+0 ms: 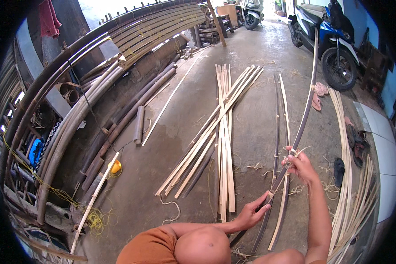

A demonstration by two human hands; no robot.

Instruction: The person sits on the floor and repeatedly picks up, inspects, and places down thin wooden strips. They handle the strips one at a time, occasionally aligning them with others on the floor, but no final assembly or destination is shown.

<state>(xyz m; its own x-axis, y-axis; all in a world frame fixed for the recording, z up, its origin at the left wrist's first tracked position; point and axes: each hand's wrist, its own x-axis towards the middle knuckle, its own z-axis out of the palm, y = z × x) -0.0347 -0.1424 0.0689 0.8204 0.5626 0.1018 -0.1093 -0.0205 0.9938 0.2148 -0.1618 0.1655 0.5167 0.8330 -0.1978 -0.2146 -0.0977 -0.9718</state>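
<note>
A long bamboo strip [304,113], dark on one face and pale along its edge, slants up from between my knees toward the motorbike. My left hand [253,212] is closed around its lower part, near a pale node. Higher up, my right hand [300,166] pinches at the same strip, with thin pale shavings [302,152] curling around the fingers. Whether that hand also grips a small tool is hidden. Beneath the strip, two more bamboo strips [276,127] lie lengthwise on the concrete floor.
Crossed bundles of split bamboo [225,145] lie at centre, with more pale strips [341,176] on the right. Bamboo poles [141,94] line the left side near tangled yellow twine [97,218]. A blue-and-white motorbike [334,48] stands far right, with sandals [339,171] nearer.
</note>
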